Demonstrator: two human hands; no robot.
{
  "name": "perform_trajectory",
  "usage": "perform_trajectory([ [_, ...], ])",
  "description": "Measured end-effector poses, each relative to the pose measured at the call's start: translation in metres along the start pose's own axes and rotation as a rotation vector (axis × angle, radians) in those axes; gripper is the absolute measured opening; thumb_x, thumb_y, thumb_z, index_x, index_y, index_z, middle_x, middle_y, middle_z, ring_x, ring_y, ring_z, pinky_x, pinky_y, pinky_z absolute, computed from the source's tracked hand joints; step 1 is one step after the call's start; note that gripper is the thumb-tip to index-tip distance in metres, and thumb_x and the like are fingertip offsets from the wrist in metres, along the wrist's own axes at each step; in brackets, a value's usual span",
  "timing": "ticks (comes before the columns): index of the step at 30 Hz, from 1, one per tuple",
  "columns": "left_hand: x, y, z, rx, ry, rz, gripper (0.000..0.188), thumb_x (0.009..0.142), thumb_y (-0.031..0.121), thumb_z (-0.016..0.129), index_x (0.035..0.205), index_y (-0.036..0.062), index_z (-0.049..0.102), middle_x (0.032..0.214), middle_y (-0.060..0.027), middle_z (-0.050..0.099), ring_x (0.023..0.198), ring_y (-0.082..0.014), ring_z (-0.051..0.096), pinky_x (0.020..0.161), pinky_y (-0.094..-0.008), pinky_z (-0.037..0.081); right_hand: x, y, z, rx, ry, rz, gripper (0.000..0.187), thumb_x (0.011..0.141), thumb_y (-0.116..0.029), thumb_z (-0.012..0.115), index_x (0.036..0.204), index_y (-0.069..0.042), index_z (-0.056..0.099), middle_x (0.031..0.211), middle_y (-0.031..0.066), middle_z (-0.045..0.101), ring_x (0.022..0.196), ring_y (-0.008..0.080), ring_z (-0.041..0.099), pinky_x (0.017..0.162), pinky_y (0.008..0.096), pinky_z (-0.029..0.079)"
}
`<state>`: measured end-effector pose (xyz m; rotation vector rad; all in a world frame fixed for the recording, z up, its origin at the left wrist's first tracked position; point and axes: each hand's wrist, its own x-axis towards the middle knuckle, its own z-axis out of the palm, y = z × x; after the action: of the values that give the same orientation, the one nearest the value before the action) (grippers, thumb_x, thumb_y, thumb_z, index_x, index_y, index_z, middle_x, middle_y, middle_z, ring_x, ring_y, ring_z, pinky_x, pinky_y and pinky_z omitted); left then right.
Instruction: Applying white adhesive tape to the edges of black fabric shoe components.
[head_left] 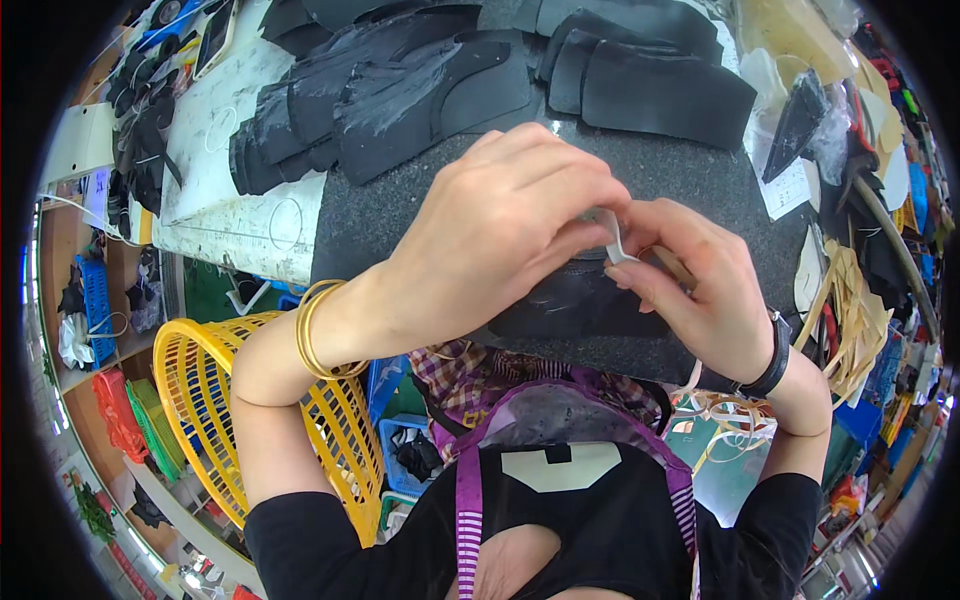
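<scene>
Along the worktop's [385, 222] far edge lie overlapping black pieces [420, 105]. Above its near edge, my left hand [520, 200] and right hand [705, 270] pinch a pale strip [615, 243] between fingertips; it is not laid down, so this one looks unfinished. Which black pieces are done, I cannot tell.

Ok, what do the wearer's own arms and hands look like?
Short black sleeves, forearms bare below. Left hand ungloved, gold-coloured bangles above its wrist. Right hand ungloved, black wrist strap, probably a watch.
</scene>
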<state>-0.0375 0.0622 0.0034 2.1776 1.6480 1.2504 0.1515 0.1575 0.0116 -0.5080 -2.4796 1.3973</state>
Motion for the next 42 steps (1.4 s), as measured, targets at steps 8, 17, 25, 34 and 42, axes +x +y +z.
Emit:
perform_trajectory([
  [8, -0.015, -0.004, -0.006, 0.08, 0.049, 0.079, 0.031, 0.068, -0.001, 0.076, 0.097, 0.0051, 0.068, 0.092, -0.009, 0.066, 0.083, -0.0247, 0.063, 0.067, -0.0313, 0.051, 0.015, -0.009, 0.003, 0.303, -0.069, 0.299, 0.037, 0.088, -0.002, 0.06, 0.125, 0.002, 0.053, 0.087, 0.0107, 0.065, 0.069, 0.0139, 0.064, 0.057, 0.0261, 0.055],
  [17, -0.081, 0.01, -0.023, 0.231, -0.355, 0.19, 0.038, 0.081, 0.019, 0.067, 0.113, 0.0006, 0.064, 0.114, -0.0143, 0.06, 0.101, -0.0287, 0.061, 0.083, -0.039, 0.052, -0.003, -0.011, 0.007, 0.134, -0.143, 0.321, 0.075, 0.083, 0.008, 0.061, 0.149, -0.009, 0.03, 0.085, 0.0077, 0.061, 0.069, 0.0123, 0.061, 0.058, 0.0255, 0.05],
  [25, -0.095, 0.001, -0.011, 0.379, -0.43, 0.265, 0.04, 0.089, 0.03, 0.058, 0.116, 0.002, 0.064, 0.122, -0.0124, 0.06, 0.113, -0.0271, 0.057, 0.095, -0.04, 0.048, 0.019, 0.002, 0.032, 0.012, -0.164, 0.078, 0.063, 0.08, 0.008, 0.062, 0.138, -0.005, 0.042, 0.071, 0.0082, 0.061, 0.06, 0.0212, 0.062, 0.06, 0.0302, 0.049],
  [34, -0.093, 0.003, -0.008, 0.379, -0.435, 0.246, 0.038, 0.085, 0.027, 0.057, 0.113, 0.0033, 0.065, 0.125, -0.0121, 0.056, 0.124, -0.029, 0.052, 0.104, -0.0414, 0.043, 0.011, -0.037, 0.027, -0.331, -0.267, 0.121, 0.071, 0.075, 0.004, 0.071, 0.139, -0.001, 0.04, 0.1, 0.0183, 0.066, 0.082, 0.0331, 0.067, 0.066, 0.0373, 0.054],
  [42, -0.095, 0.006, -0.009, 0.373, -0.461, 0.216, 0.04, 0.085, 0.027, 0.056, 0.114, 0.0018, 0.064, 0.127, -0.013, 0.054, 0.126, -0.0308, 0.05, 0.105, -0.0444, 0.041, -0.012, -0.043, 0.027, -0.421, -0.093, 0.185, 0.062, 0.077, 0.005, 0.068, 0.134, 0.001, 0.045, 0.119, 0.0203, 0.06, 0.093, 0.0328, 0.067, 0.071, 0.0359, 0.057],
])
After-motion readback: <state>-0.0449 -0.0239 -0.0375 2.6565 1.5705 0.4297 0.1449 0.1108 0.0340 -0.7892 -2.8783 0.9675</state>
